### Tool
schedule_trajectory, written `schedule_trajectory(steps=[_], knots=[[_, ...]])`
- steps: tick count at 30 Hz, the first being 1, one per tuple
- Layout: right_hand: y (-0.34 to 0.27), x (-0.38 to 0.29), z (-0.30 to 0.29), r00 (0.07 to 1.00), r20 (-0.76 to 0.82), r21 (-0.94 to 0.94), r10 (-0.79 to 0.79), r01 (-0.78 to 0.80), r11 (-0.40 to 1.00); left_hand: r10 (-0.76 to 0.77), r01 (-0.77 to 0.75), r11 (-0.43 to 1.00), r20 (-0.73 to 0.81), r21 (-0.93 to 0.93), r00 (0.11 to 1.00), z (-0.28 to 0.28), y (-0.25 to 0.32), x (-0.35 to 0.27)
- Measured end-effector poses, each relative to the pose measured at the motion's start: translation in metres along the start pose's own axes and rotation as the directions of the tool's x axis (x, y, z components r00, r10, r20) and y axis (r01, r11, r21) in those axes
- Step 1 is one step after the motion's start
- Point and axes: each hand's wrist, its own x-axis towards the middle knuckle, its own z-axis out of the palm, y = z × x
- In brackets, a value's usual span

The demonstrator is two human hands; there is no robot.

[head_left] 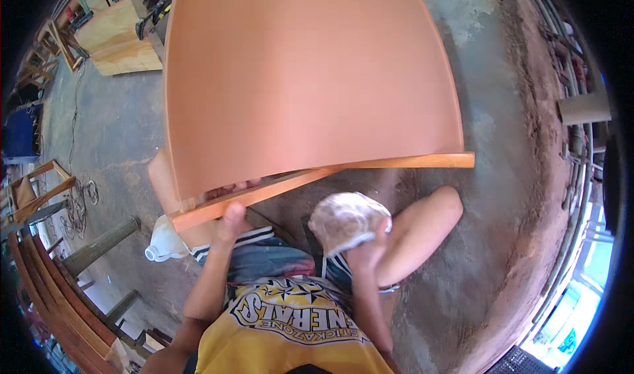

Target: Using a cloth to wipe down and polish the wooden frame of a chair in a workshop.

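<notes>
A large panel of smooth tan sheet material [307,76] stands before me, its sides slightly curved. Along its near edge runs an orange-brown wooden rail [406,162], which looks bent or angled near its middle. My left hand [232,220] grips the rail's left part, thumb on the near face and fingers behind it. In my right hand [369,245] is a round, whitish piece with brown stains [346,220], blurred; whether it is a cloth, a pad or a container lid I cannot tell. It is held apart from the rail, below its middle.
A white plastic jug [166,240] lies by my left leg. Clamped wooden boards [121,42] stand at the upper left. A wooden frame [37,195], cables [74,210] and long curved-looking timbers [59,294] are at the left. A rough wall [540,176] runs along the right.
</notes>
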Motion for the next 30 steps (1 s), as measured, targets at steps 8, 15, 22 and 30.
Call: schedule_trajectory(steps=[8,15,22,30], knots=[[-0.039,-0.012,-0.029,0.965,0.135,-0.122,0.226,-0.210,0.970,-0.405,0.363,0.843,0.025,0.396,0.914,-0.037,0.012,-0.043],[-0.036,-0.018,0.020,0.963,-0.140,-0.545,0.228,-0.268,0.795,-0.838,0.631,0.446,0.050,0.635,0.543,-0.010,0.002,-0.044],[-0.017,-0.009,0.040,0.883,0.050,-0.557,0.467,-0.364,0.747,-0.432,0.139,0.759,0.332,0.636,0.838,0.031,0.004,-0.048],[-0.032,-0.006,0.030,0.886,0.059,-0.748,0.460,-0.266,0.608,-0.294,-0.038,0.817,0.473,0.575,0.831,0.044,-0.010,-0.046]])
